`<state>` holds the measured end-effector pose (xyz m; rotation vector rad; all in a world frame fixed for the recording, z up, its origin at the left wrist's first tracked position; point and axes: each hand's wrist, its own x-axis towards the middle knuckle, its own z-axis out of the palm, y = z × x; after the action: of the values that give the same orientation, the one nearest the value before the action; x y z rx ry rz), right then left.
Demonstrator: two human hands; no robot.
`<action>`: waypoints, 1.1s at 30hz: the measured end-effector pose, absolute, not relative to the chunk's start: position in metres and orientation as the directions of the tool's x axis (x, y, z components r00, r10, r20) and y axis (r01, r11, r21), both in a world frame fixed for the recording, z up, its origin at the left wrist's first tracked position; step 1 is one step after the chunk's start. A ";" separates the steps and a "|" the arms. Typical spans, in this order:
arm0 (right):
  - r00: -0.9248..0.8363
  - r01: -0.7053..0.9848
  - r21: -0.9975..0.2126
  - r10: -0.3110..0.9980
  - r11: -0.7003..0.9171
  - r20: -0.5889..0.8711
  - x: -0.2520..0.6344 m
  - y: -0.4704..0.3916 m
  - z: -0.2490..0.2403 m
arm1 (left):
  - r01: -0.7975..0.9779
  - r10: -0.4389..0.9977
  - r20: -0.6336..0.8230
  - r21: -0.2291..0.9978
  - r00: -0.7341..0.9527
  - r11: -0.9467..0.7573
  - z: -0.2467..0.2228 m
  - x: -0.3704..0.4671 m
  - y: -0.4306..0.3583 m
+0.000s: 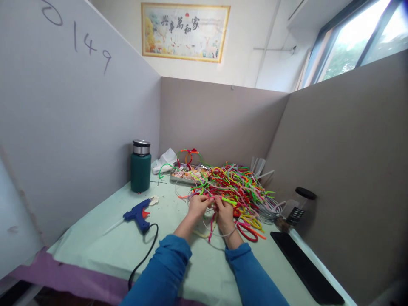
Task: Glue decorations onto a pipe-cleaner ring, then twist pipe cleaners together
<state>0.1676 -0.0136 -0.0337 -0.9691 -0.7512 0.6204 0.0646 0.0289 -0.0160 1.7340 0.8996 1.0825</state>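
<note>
Both my hands are close together over the table, at the near edge of a big tangled heap of coloured pipe cleaners [236, 182]. My left hand [199, 206] pinches a pink pipe cleaner [210, 197] between thumb and fingers. On the same strand, my right hand [224, 212] is closed too, fingertips almost touching the left ones. A yellow-green piece [230, 201] sticks out beside the right fingers. Below the hands hang a dark pink strand [211, 229] and a thin pale loop; where they join is hidden.
To the left lie a blue glue gun [137, 216] with its black cord and a green bottle [140, 168]. Behind stands a metal tray [180, 178] of small pieces. Red-handled scissors [247, 232], a clear jar [295, 210] and a black flat object [306, 265] are on the right.
</note>
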 end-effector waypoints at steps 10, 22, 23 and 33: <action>0.554 -0.143 -0.880 0.773 0.453 0.308 0.167 -0.012 -0.043 | -0.244 0.847 -0.144 0.921 0.512 0.304 -0.007 0.062 0.023; 0.681 -0.049 -0.909 0.680 0.414 0.273 0.163 -0.015 -0.030 | 0.083 0.918 0.218 0.963 0.332 -0.258 -0.013 0.068 0.023; 0.694 -0.032 -0.910 0.664 0.414 0.278 0.164 -0.015 -0.030 | 0.144 0.916 0.280 0.933 0.288 -0.331 -0.013 0.068 0.022; 0.719 -0.075 -0.922 0.661 0.380 0.214 0.166 -0.017 -0.034 | 0.356 0.669 0.675 0.570 0.312 -0.741 -0.009 0.065 0.010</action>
<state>0.1655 -0.0166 -0.0339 -1.0901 -0.6287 0.5118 0.0654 0.0097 -0.0085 2.2691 0.9217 1.3991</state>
